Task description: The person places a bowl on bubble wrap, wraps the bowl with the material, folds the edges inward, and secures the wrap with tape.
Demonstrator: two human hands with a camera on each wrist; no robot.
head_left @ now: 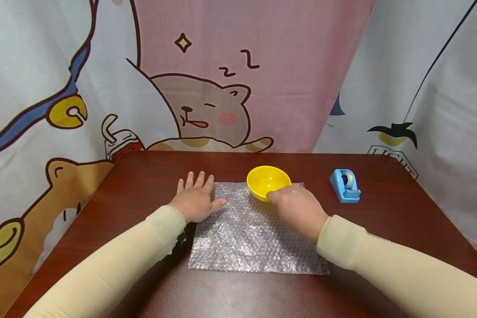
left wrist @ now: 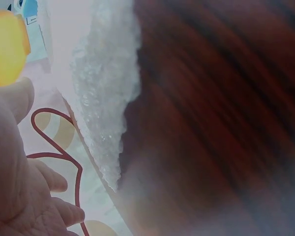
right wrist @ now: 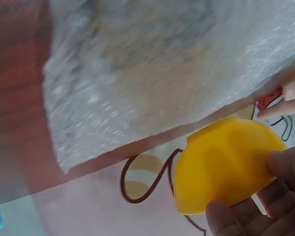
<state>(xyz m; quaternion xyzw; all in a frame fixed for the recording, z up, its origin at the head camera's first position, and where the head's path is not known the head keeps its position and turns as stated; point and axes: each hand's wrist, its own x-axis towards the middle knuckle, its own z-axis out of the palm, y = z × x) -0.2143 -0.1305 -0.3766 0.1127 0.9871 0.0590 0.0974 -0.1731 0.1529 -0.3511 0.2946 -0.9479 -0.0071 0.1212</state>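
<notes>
My right hand (head_left: 300,210) grips a yellow bowl (head_left: 268,176) by its near right side, over the far part of a sheet of bubble wrap (head_left: 242,238). From the right wrist view, the bowl (right wrist: 226,162) shows its outer wall and foot, with the thumb on the outside and other fingertips around the rim. My left hand (head_left: 196,198) holds nothing; its fingers are spread at the sheet's upper left edge. The left wrist view shows part of that hand (left wrist: 19,162) beside the wrap (left wrist: 108,98).
A blue tape dispenser (head_left: 346,185) with a roll in it stands to the right of the wrap on the brown table (head_left: 151,185). Behind the table hangs a printed cartoon curtain (head_left: 302,66). A small dark object (head_left: 180,240) shows under the left wrist.
</notes>
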